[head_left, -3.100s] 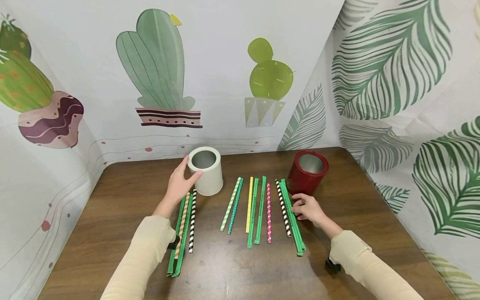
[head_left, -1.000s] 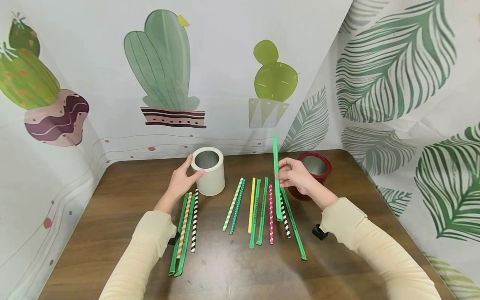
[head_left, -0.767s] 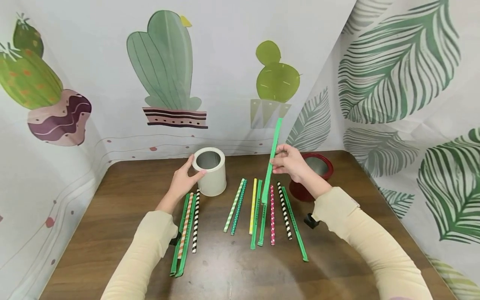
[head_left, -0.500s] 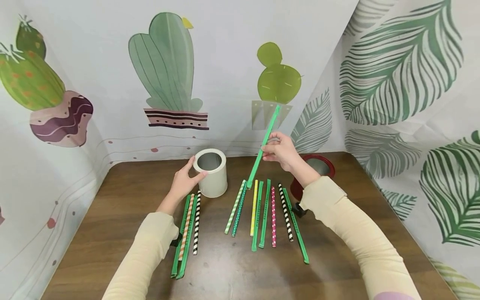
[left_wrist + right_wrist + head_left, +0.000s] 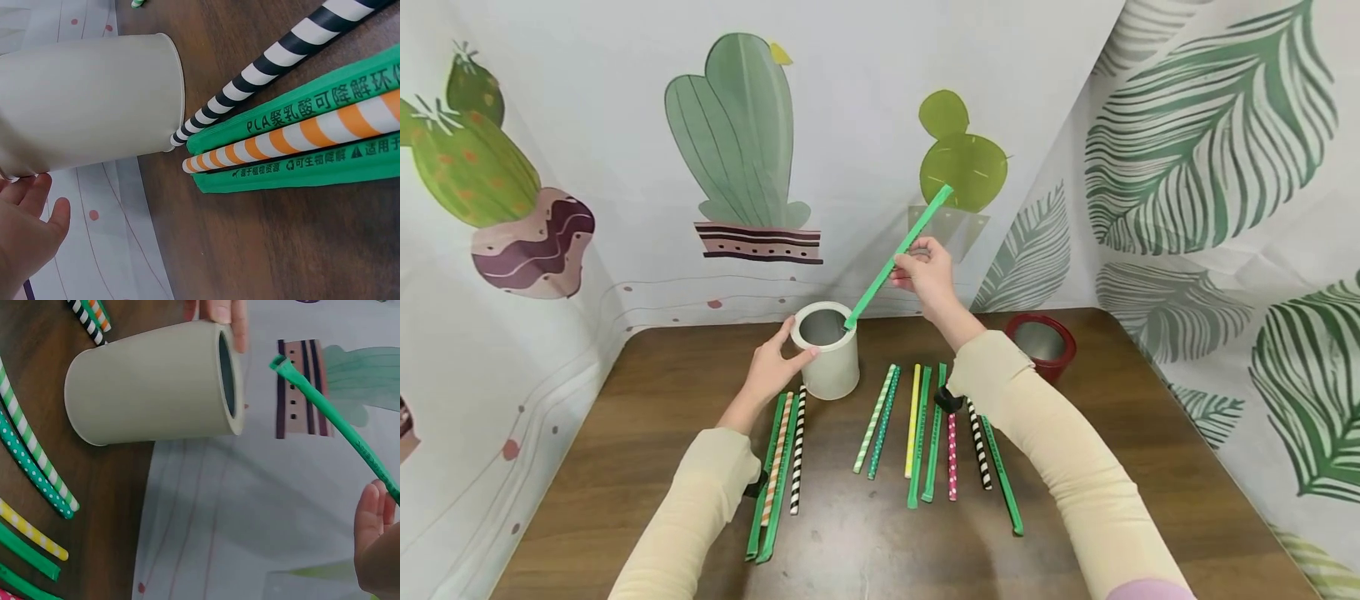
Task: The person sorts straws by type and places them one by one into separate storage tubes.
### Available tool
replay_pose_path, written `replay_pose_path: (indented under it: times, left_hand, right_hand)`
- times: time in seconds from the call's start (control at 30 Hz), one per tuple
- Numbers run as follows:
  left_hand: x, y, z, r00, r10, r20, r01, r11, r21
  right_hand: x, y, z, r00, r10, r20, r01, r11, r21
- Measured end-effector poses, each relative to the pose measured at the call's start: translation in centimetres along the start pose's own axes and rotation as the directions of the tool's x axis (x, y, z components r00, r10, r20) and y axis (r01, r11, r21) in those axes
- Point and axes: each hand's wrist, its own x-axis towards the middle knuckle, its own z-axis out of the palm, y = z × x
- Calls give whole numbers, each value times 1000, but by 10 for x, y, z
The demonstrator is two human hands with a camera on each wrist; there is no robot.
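Observation:
My right hand (image 5: 928, 275) pinches a green wrapped straw (image 5: 880, 286) partway along its length. The straw slants down to the left, and its lower end overlaps the right rim of a white can (image 5: 832, 372) in the head view. In the right wrist view, that end (image 5: 282, 362) hangs apart from the can's mouth, above it. My left hand (image 5: 769, 368) holds the can at its rim, thumb on the near side and fingers on the left. The can stands upright; the bottom of its inside is hidden.
Left of the can's base lie a black-striped straw (image 5: 798, 454), an orange-striped straw (image 5: 777, 467) and green wrapped ones. Striped, dotted and wrapped straws lie mid-table, including a yellow one (image 5: 913, 425). A red can (image 5: 1051, 367) stands right, behind my right forearm. A printed cloth (image 5: 865, 150) hangs behind.
My right hand has picked up a green wrapped straw beside the red can and carried it up and left to the white can, tilting it. My left hand has stayed at the white can.

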Motion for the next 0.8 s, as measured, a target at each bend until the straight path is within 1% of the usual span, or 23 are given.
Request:
replay_pose_path:
  times: [0.13,0.27,0.4,0.57,0.7,0.8]
  left_hand:
    - [0,1,0,1000,-3,4,3,1000,-10]
    - [0,1,0,1000,-5,7,5,1000,-17]
    - [1,1,0,1000,-3,8,3,1000,-15]
    - [1,1,0,1000,-5,8,5,1000,-12]
    - [1,1,0,1000,-9,10,9,1000,-14]
    - [0,0,0,1000,-13,15,13,1000,-19]
  right_hand:
    - [2,11,11,999,-39,-15,38,998,-45]
    - [3,25,19,999,-52,-13,50,992,-116]
    - [4,41,24,999,-51,9,51,983,-178]
    - [2,59,26,997,-47,57,60,969,-241]
    - [-1,69,27,996,-34,85,57,957,-284]
    - [-3,74,27,994,-8,105,40,952,-302]
